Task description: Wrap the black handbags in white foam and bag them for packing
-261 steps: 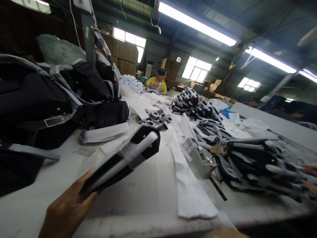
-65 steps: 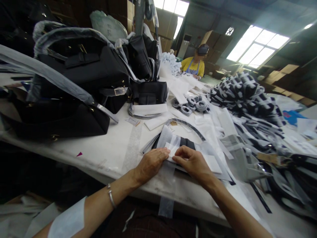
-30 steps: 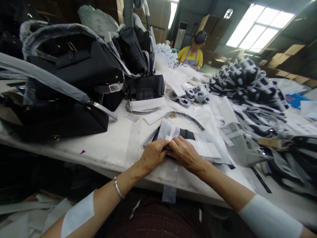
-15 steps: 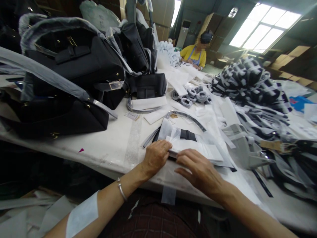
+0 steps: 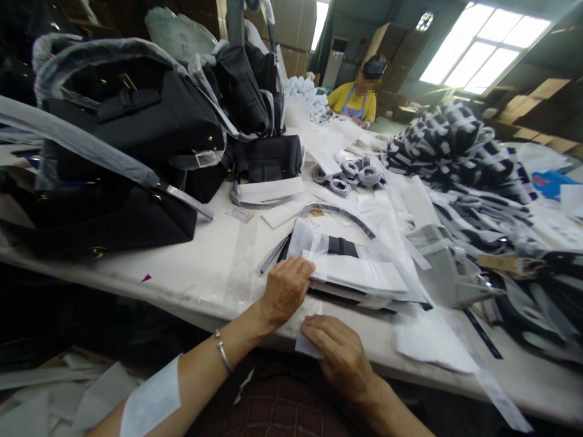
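Observation:
A black handbag [image 5: 342, 247] lies flat near the table's front edge, partly wrapped in white paper, with its film-covered handle [image 5: 339, 212] arching behind it. My left hand [image 5: 289, 286] is closed on the bag's left front edge, thumb and fingertips pressing the white wrapping [image 5: 359, 271]. Lower down, at the table edge, my right hand [image 5: 340, 351] has its fingers together on a translucent strip [image 5: 306, 343] that hangs off the edge. Beneath the right hand's fingers, part of that strip is hidden.
Black handbags [image 5: 136, 121] with wrapped handles crowd the left. Wrapped strap coils [image 5: 350, 175] lie behind the bag. On the right are a grey tape dispenser [image 5: 449, 273] and piles of wrapped straps [image 5: 455, 145]. A person in yellow [image 5: 353, 100] sits across the table.
My right hand has left the bag's front edge and moved down to the strip at the table edge. My left hand stays on the bag.

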The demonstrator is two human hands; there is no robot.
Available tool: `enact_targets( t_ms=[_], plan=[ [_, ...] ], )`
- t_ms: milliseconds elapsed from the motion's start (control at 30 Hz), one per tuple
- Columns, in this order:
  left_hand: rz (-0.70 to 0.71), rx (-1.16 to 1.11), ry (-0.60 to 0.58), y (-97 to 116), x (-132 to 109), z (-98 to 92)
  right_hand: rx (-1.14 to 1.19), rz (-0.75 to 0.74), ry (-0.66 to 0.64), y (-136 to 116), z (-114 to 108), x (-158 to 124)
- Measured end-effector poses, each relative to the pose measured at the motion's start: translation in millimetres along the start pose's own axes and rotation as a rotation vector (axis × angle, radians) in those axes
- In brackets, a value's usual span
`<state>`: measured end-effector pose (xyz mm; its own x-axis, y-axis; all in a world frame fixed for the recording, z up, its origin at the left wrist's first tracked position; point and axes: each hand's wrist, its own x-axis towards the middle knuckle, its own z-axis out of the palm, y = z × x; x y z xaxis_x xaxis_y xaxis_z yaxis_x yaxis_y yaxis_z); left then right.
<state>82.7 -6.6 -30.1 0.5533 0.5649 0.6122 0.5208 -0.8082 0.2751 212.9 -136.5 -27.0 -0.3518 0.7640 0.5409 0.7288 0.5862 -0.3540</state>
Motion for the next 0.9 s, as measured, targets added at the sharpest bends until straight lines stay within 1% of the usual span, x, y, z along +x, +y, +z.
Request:
enact_targets(
  t_ms=[67,200,267,367,467,533,600,700,767,833,900],
  plan=[
    [0.007,0.025,0.012,2.3,-0.6,2.2,0.051,0.030,0.014,-3.1,-2.0,2.8],
    [0.054,0.034,0.041,7.1,-5.3,6.5,0.124,0.089,-0.063,-1.6,-12.1,10.6],
    [0.082,0.022,0.058,8.7,-8.6,8.6,0.153,0.144,-0.096,3.6,-19.9,21.3],
    [0.083,-0.004,0.083,8.8,-13.3,9.5,0.173,0.236,-0.125,14.6,-32.7,46.2],
    [0.062,-0.088,0.092,7.5,-17.3,3.0,0.190,0.314,-0.188,25.2,-43.7,70.1],
    [0.039,-0.196,0.069,7.8,-19.3,-6.1,0.174,0.325,-0.221,30.6,-50.0,79.7],
    [-0.006,-0.288,0.003,9.8,-20.1,-16.6,0.120,0.287,-0.212,33.9,-56.0,83.6],
    [-0.075,-0.323,-0.085,14.4,-19.0,-26.8,0.036,0.176,-0.186,34.1,-64.3,81.8],
    [-0.079,-0.310,-0.092,16.8,-17.7,-26.6,0.017,0.072,-0.191,32.0,-68.0,78.2],
    [-0.064,-0.279,-0.066,18.0,-16.6,-21.8,0.016,-0.019,-0.195,30.4,-69.5,74.7],
    [-0.052,-0.234,-0.029,18.5,-15.8,-15.8,0.029,-0.035,-0.188,30.8,-69.3,73.3]
  ],
)
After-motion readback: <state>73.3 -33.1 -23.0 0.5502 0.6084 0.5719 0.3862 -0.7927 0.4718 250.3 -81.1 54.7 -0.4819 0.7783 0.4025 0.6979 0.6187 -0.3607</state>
